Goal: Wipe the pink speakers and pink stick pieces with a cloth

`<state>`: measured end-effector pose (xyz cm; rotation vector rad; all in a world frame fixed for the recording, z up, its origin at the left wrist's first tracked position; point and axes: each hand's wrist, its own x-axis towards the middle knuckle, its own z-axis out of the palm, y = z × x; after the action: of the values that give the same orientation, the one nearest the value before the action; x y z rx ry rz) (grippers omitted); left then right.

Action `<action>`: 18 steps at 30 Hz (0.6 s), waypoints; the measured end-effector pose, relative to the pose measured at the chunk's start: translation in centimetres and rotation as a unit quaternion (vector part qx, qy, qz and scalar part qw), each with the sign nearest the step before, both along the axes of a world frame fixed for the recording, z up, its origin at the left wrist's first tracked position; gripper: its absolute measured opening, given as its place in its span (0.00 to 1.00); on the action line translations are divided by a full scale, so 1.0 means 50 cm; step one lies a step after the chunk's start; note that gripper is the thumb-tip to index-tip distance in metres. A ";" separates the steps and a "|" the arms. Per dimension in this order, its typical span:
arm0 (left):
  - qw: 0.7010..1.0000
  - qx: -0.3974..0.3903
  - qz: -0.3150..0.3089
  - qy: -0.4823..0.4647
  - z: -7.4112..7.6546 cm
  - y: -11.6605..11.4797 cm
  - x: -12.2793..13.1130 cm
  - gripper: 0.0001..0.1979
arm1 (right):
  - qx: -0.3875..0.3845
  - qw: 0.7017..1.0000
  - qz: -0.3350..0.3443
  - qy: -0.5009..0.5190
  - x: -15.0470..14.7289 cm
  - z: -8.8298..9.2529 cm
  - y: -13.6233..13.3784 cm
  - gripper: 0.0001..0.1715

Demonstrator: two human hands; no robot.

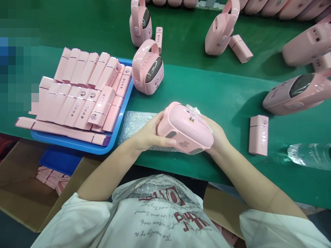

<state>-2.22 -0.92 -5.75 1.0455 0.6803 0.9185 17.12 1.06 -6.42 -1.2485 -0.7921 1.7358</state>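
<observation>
A pink portable speaker (184, 129) with rounded edges is held tilted above the bench, its base with dark rubber feet turned towards me. My left hand (151, 134) grips its left end, thumb along the bottom edge. At the far right side my right hand (217, 132) presses a crumpled white cloth (193, 109) against the speaker; most of its fingers are hidden behind it. Under the speaker lies a sheet of bubble wrap (137, 125). Another pink speaker with a handle and dark display (148, 70) stands just beyond, to the left.
On the left a blue tray (113, 144) holds many pink box-shaped microphones (80, 69). More speakers (222, 31) stand at the back and right. A loose microphone (258, 134) and a clear plastic bottle (310, 155) lie at right. A cardboard box (18, 193) sits below left.
</observation>
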 end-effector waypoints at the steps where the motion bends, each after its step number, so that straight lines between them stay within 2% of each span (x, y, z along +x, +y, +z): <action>1: 1.000 -0.011 0.009 -0.021 0.001 0.002 0.001 0.42 | 0.003 1.000 -0.013 0.010 0.000 -0.001 -0.001 0.18; 6: 0.996 -0.062 0.013 -0.066 0.002 0.004 -0.001 0.34 | 0.102 0.993 0.011 0.056 0.001 -0.002 -0.003 0.18; 12: 0.991 -0.087 0.044 -0.091 0.000 0.001 -0.010 0.34 | 0.075 0.996 -0.013 0.055 0.008 0.002 0.001 0.11; 15: 0.989 -0.089 0.073 -0.095 0.004 0.001 -0.012 0.34 | 0.080 0.995 -0.030 0.054 0.008 0.005 0.003 0.15; 18: 0.986 -0.097 0.095 -0.094 0.008 0.001 -0.014 0.32 | 0.113 0.992 -0.018 0.057 0.005 0.011 -0.001 0.20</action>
<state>-2.90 -0.87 -5.33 0.7193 0.7046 1.0777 17.36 1.02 -5.88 -0.9975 -0.8657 1.6230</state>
